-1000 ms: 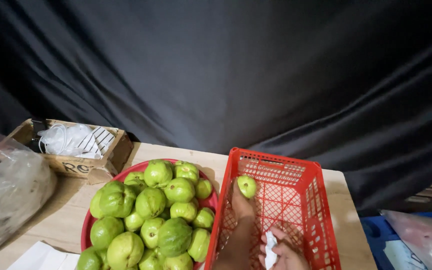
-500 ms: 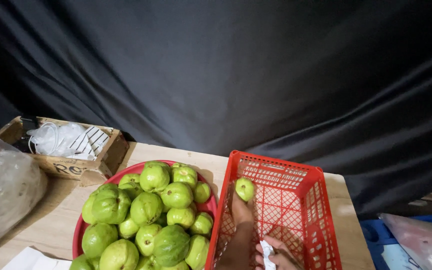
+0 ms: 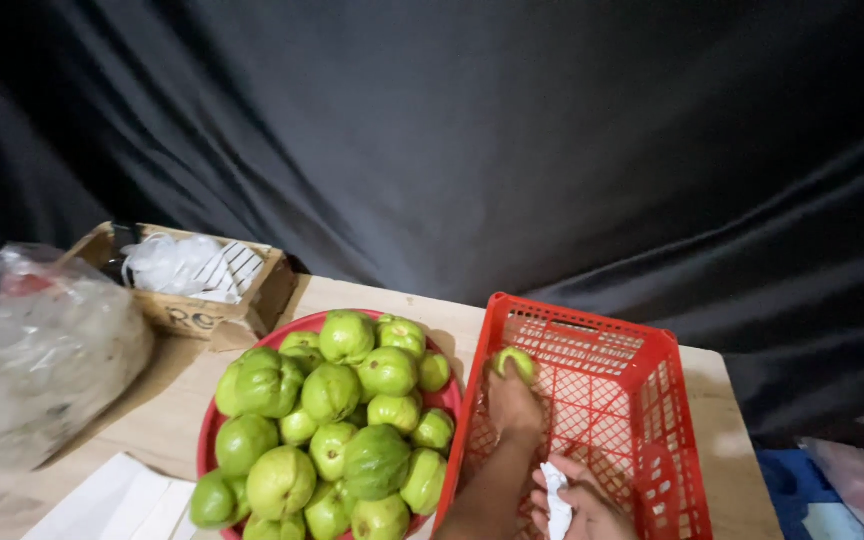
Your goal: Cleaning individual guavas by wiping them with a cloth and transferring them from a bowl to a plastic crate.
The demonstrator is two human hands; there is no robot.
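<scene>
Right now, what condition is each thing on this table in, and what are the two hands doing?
Red crate: upright, nearly empty.
Guava: inside the crate, under the left hand.
Right hand: closed around a white wrapper.
Red basin: heaped with green guavas.
Cardboard box: open, holding white wrappers.
Plastic bag: full, lying on its side.

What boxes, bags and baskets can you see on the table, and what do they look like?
Brown cardboard box: far left on the table, open, holding white plastic bags.
Big clear plastic bag: left edge, crinkled and bulging.
Red plastic mesh basket: right side, rectangular.
Round red tray: middle, piled with green guavas.
</scene>
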